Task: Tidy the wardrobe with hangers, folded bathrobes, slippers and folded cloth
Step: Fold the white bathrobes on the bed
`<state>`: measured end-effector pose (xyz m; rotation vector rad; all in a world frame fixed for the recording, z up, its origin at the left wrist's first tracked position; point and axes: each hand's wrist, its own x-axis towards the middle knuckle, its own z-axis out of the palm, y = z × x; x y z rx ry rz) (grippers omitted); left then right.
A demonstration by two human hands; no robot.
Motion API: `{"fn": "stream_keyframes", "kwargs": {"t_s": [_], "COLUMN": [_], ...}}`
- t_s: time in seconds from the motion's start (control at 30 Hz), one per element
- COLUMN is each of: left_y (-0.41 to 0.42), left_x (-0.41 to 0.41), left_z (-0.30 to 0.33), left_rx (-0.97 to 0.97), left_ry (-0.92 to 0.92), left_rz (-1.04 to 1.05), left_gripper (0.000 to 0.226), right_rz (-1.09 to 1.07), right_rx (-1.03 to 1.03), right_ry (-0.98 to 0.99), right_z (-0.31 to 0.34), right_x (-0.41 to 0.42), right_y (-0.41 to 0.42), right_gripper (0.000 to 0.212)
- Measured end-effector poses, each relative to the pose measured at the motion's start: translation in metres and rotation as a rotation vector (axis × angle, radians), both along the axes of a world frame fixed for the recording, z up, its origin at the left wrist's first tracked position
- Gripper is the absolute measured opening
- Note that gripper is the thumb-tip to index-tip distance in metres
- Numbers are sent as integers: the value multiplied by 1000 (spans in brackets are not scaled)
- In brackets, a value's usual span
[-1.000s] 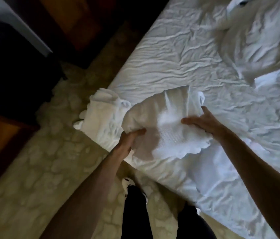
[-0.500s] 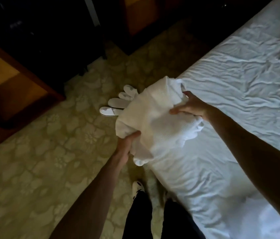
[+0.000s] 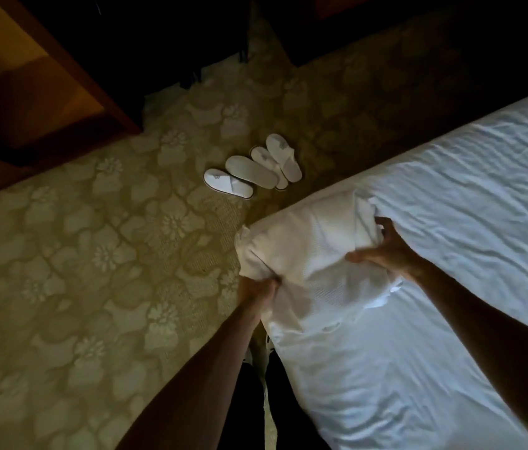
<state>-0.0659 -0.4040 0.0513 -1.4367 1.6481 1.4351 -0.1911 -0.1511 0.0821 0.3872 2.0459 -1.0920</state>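
A folded white waffle-weave bathrobe (image 3: pixel 308 245) hangs between both my hands at the corner of the bed. My left hand (image 3: pixel 257 289) grips its lower left edge from below. My right hand (image 3: pixel 382 250) clasps its right side, fingers curled into the folds. Several white slippers (image 3: pixel 253 170) lie in a loose row on the carpet beyond the bathrobe, some upside down.
The bed with a crumpled white sheet (image 3: pixel 451 238) fills the right side. Floral beige carpet (image 3: pixel 77 254) covers the floor at left. Dark wooden furniture (image 3: pixel 29 92) stands at the upper left. My legs in dark trousers (image 3: pixel 256 401) show at the bottom.
The bathrobe has come up off the bed into both hands and swung left toward the bed's corner. The view has turned, so the slippers on the carpet now show fully.
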Motion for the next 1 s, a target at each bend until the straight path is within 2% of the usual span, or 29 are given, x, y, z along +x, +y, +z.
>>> {"fn": "stream_keyframes", "kwargs": {"t_s": [0.17,0.27,0.33,0.4,0.5,0.53,0.63,0.77,0.87,0.93,1.0], "left_y": [3,4,4,2,0,-3,-7,-4,-3,-8,-17], "left_x": [-13,-21,-18,-22,-18,-17,-18,-28,-29,-26,-23], "left_z": [-24,-62,-107,-88,-78,-80,-85,-100,-99,-86,-61], "left_rx": [-6,19,50,107,159,185,358,568,578,560,550], "left_ry": [77,82,55,20,34,66,157,123,135,167,192], "left_rz": [-10,12,41,73,75,61,57,180,160,179,197], "left_gripper": [84,133,144,135,80,73,71,59,66,60,63], "right_rz": [-112,-109,-61,15,51,56,76,40,18,53,40], "right_rx": [142,73,-18,-98,-166,-177,-228,-258,-284,-308,-323], "right_ry": [116,-22,-144,-217,-266,-274,-341,-423,-418,-398,-377], "right_z": [-31,-50,-62,-70,-62,-60,-61,-75,-63,-43,-15], "right_x": [-8,-20,-25,-23,-20,-22,-29,-40,-41,-35,-29], "right_y": [19,32,36,34,24,22,22,21,13,0,-12], "right_gripper": [128,144,142,129,93,89,112,118,115,111,121]}}
